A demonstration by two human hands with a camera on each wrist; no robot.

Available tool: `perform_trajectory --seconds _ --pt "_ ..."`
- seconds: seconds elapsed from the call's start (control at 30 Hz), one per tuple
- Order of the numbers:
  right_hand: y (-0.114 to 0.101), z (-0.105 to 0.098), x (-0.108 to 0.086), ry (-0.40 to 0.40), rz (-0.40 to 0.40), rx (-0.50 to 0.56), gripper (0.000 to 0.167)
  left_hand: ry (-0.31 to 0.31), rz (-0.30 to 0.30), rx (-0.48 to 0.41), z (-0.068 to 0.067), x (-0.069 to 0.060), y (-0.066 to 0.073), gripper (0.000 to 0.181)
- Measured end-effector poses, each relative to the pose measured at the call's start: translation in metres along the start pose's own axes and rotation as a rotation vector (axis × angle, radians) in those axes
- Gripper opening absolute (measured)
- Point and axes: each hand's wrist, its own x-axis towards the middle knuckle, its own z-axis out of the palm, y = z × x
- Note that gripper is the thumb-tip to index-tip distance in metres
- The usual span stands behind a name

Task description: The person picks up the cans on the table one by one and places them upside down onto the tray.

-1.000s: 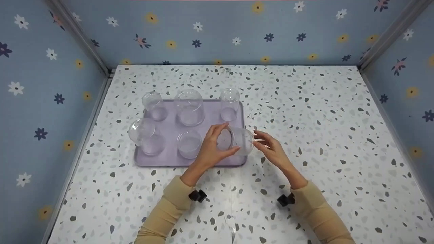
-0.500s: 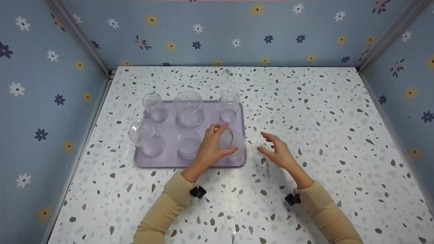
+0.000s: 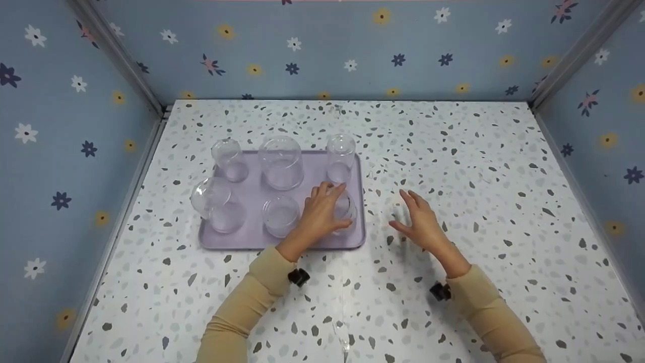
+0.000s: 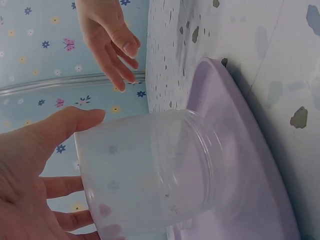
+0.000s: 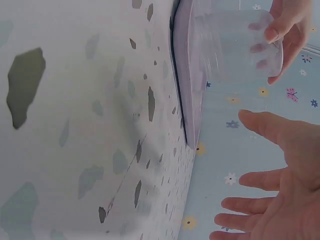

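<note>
In the head view my left hand (image 3: 318, 212) grips a clear jar (image 3: 344, 205) over the front right corner of a lilac tray (image 3: 322, 242). The left wrist view shows the jar (image 4: 145, 170) mouth down, its ridged neck toward the tray, with thumb and fingers around the base end. In the right wrist view, the jar's (image 5: 235, 45) neck is at the tray (image 5: 186, 75); whether it touches, I cannot tell. My right hand (image 3: 422, 222) hovers over the table right of the tray, fingers spread and holding nothing.
Several more clear containers stand on the tray, among them a wide jar (image 3: 281, 164), a narrow one (image 3: 340, 159) at the back right and a low one (image 3: 281, 217) left of my hand. Flowered panels (image 3: 322, 50) enclose the speckled table (image 3: 478, 176).
My right hand has come off the jar and moved right, its fingers spreading. The jar has turned from tilted to mouth down over the tray, still in my left hand.
</note>
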Motion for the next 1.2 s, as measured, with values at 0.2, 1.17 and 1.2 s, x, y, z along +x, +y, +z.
perform_trajectory --seconds 0.2,1.17,1.2 --pt "0.005 -0.007 0.004 0.02 0.035 -0.085 0.075 -0.028 -0.009 0.065 -0.001 0.007 0.003 0.078" --pt "0.033 -0.066 0.041 -0.008 0.158 -0.124 0.085 -0.159 -0.058 0.176 0.006 0.026 0.009 0.087" --pt "0.034 -0.068 0.043 -0.008 0.164 -0.124 0.085 -0.164 -0.057 0.174 0.006 0.026 0.009 0.087"
